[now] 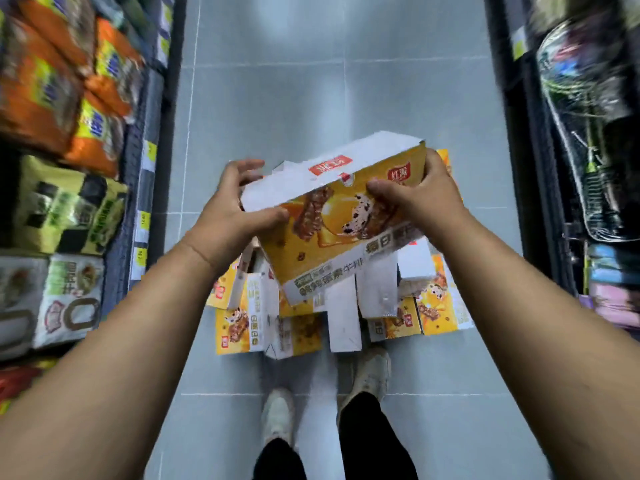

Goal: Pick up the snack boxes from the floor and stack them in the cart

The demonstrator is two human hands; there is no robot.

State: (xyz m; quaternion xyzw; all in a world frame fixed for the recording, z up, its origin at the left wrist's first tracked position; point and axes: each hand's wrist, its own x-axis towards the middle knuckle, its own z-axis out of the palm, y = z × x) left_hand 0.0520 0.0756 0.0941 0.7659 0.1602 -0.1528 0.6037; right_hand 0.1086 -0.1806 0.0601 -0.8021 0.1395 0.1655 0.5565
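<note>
Snack box (339,216), tilted, is pinched at each end by left hand (232,206) and right hand (420,195), thumbs on its face, seemingly steadying it above the pile (235,327).

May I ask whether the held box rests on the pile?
Lifted: left hand and right hand hold the box above the pile.

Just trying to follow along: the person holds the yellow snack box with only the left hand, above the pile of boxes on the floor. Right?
Not quite: both hands hold it. The head view shows the left hand and the right hand gripping opposite ends of the yellow snack box, above the pile of boxes on the floor.
</note>
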